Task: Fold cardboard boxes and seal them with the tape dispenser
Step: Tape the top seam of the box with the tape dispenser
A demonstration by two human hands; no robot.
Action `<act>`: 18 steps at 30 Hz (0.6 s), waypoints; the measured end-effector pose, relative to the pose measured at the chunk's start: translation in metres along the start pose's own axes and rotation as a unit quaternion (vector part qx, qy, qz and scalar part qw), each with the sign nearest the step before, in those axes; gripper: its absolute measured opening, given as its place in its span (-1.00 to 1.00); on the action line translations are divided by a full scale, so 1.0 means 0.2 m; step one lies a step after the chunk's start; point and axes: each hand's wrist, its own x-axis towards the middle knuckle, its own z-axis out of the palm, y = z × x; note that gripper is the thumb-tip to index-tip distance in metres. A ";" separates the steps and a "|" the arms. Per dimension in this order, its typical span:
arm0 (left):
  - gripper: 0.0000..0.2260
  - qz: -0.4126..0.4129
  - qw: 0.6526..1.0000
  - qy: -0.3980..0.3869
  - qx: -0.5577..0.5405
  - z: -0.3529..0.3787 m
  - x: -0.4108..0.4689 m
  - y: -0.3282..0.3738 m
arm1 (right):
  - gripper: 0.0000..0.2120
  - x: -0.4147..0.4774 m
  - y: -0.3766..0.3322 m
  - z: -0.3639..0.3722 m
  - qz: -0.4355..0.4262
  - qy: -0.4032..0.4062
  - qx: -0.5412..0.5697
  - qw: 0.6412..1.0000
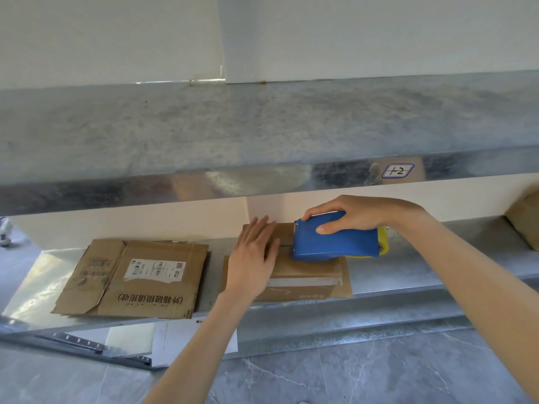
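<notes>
Right hand (357,215) grips tape dispenser (335,243) on box (309,271); left hand (252,258) flat, seemingly pressing it.

Metal shelf (408,269), flattened cardboard stack (137,281), small box (309,275)

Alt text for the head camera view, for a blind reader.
The right hand grips a blue tape dispenser on a cardboard box on a metal shelf; the left hand presses the box with straight fingers. A flattened box lies beside it.
</notes>
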 end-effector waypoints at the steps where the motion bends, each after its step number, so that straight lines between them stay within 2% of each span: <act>1: -0.49 0.010 0.999 -0.026 0.045 0.02 0.00 0.00 | -0.73 0.00 0.00 0.00 0.004 -0.002 0.002 1.000; 3: -0.33 0.017 0.993 -0.058 0.104 0.02 0.00 -0.01 | -0.74 0.00 -0.01 0.00 0.006 -0.005 0.002 1.000; 5: -0.25 0.018 0.990 -0.082 0.113 0.00 0.01 -0.02 | -0.73 0.00 -0.01 -0.01 0.006 -0.008 0.005 1.000; 9: 0.04 0.047 0.984 -0.158 0.074 -0.06 0.03 -0.07 | -0.73 0.00 -0.01 -0.02 0.006 -0.013 0.002 1.000; 11: 0.13 0.061 0.983 -0.166 0.042 -0.07 0.03 -0.10 | -0.72 0.01 -0.01 -0.02 0.006 -0.016 -0.004 1.000; 18: 0.03 0.057 0.991 -0.121 -0.021 -0.03 0.04 -0.14 | -0.66 -0.02 -0.01 -0.02 0.008 -0.021 0.006 1.000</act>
